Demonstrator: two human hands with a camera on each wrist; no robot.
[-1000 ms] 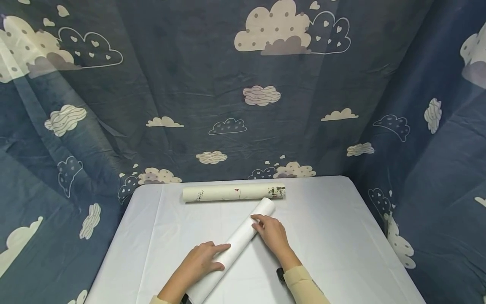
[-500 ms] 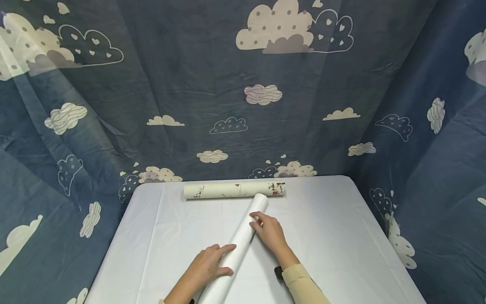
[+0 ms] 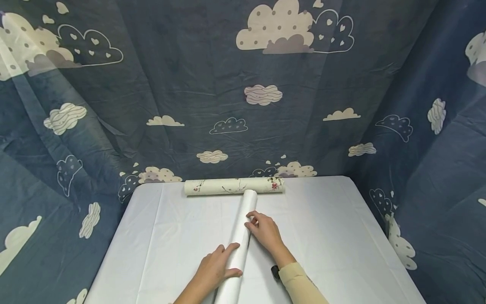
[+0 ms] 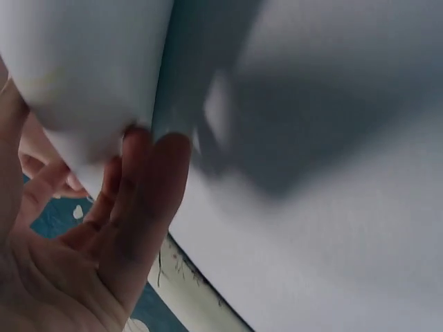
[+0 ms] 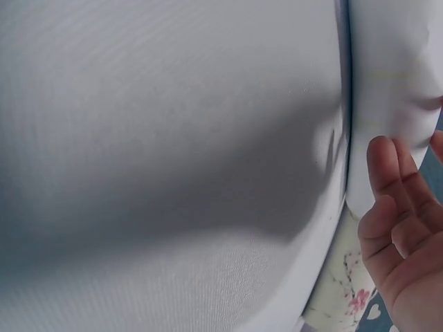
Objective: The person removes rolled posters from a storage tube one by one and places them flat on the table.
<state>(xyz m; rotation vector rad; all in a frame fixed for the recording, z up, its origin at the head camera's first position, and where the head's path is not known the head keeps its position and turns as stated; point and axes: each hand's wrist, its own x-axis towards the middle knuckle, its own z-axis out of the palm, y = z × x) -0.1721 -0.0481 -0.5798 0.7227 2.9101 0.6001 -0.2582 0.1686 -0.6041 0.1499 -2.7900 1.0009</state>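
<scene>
A long white paper roll (image 3: pixel 247 202) lies on the white-covered table, running from the front edge to the back. My left hand (image 3: pixel 215 266) grips it from the left, thumb and index finger spread over its near half. On the far half, my right hand (image 3: pixel 267 232) holds its right side with bent thumb and fingers. Fingertips meet the white paper roll (image 4: pixel 90 62) in the left wrist view, and the right hand (image 5: pixel 408 207) touches it in the right wrist view. Behind lies a cream roll with floral print (image 3: pixel 220 187), its middle overlapped by the white roll's far end.
The white tablecloth (image 3: pixel 319 236) spreads around both rolls. Dark blue fabric with cloud prints (image 3: pixel 190 84) hangs behind the table and on both sides. A dark band (image 3: pixel 275 272) sits at the right wrist by the beige sleeve (image 3: pixel 303 285).
The white roll has swung from a diagonal to nearly straight away from me, its far end moving left. Both hands moved with it. The floral roll has turned and shifted slightly back.
</scene>
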